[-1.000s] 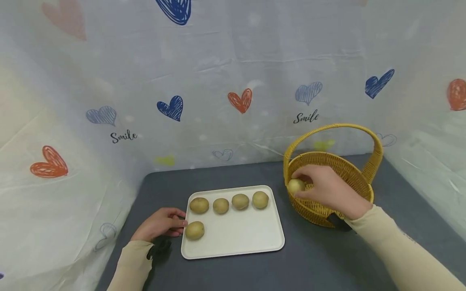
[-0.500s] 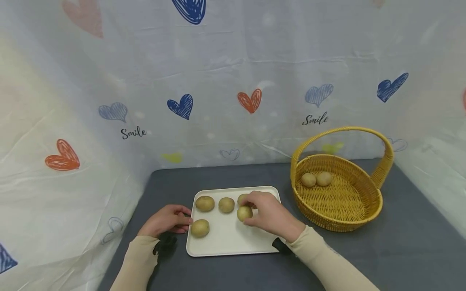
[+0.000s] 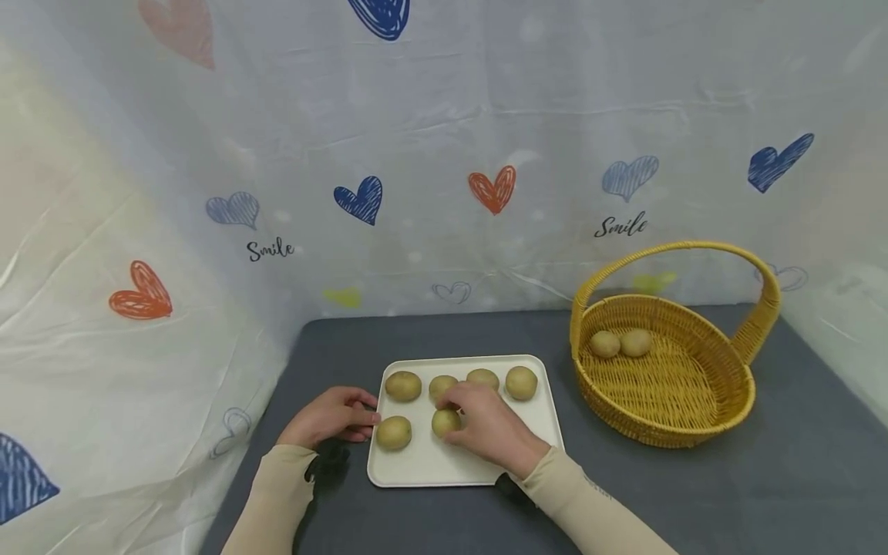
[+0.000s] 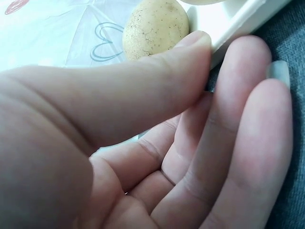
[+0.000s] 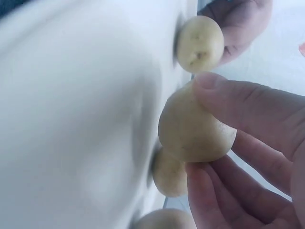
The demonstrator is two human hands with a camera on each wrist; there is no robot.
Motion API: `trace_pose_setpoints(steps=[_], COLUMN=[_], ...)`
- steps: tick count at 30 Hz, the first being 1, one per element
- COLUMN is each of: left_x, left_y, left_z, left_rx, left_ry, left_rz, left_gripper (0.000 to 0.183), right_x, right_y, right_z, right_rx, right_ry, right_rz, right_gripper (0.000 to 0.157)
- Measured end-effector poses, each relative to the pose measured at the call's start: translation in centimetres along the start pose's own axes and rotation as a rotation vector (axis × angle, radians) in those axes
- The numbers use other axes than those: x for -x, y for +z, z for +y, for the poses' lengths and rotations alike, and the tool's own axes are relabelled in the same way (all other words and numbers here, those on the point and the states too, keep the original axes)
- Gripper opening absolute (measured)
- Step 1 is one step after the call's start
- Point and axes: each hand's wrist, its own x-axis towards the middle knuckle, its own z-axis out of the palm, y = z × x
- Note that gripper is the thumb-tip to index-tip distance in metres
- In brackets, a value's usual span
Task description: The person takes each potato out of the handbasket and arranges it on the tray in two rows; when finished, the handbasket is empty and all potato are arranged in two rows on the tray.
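Note:
My right hand (image 3: 489, 428) pinches a potato (image 5: 195, 126) between thumb and fingertips. That potato is over the front half of the white tray (image 3: 486, 466), just above its surface or touching it; I cannot tell which. My left hand (image 3: 334, 418) is at the tray's left edge, the rim passing between thumb and fingers. Another potato (image 3: 393, 433) sits on the tray close to the left thumb. Along the back of the tray runs a row of potatoes, including one at the left (image 3: 403, 386) and one at the right (image 3: 521, 383). My right hand partly covers the middle ones.
A yellow woven basket (image 3: 676, 435) with a tall arched handle stands right of the tray. Two potatoes (image 3: 620, 344) lie inside, near its back left wall. The dark grey table (image 3: 416, 524) meets a heart-printed curtain (image 3: 430, 247) at the back and sides.
My right hand has carried the potato out of the basket leftward to the tray, then farther left beside the front potato. The left hand stays at the tray's edge. The head view has shifted slightly.

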Motion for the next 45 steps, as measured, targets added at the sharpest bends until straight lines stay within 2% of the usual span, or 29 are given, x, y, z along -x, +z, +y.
trace_pose_setpoints(steps=[4,16,30,35,45], left_x=[-0.2,-0.3,-0.4,-1.0,-0.7], left_y=[0.1,0.2,0.1,0.4,0.5], left_z=[0.2,0.1,0.0,0.5,0.2], left_rx=[-0.004,-0.007,-0.01,-0.02,-0.041], left_ry=[0.005,0.0,-0.001,0.005,-0.031], left_rz=[-0.004,0.02,0.021,0.019,0.048], left_gripper=[0.043,0.043,0.043,0.043,0.044], right_x=[0.2,0.0,-0.2,-0.1,0.4], right_y=[0.4,1.1,0.7,0.1,-1.1], right_z=[0.0,-0.3,-0.1,0.2,-0.4], right_rx=[0.001,0.067,0.097,0.094,0.04], right_ry=[0.01,-0.038,-0.014,0.01,0.001], right_rz=[-0.004,-0.009,-0.039,-0.036,-0.085], right_gripper=[0.039,0.039,0.045,0.046,0.038])
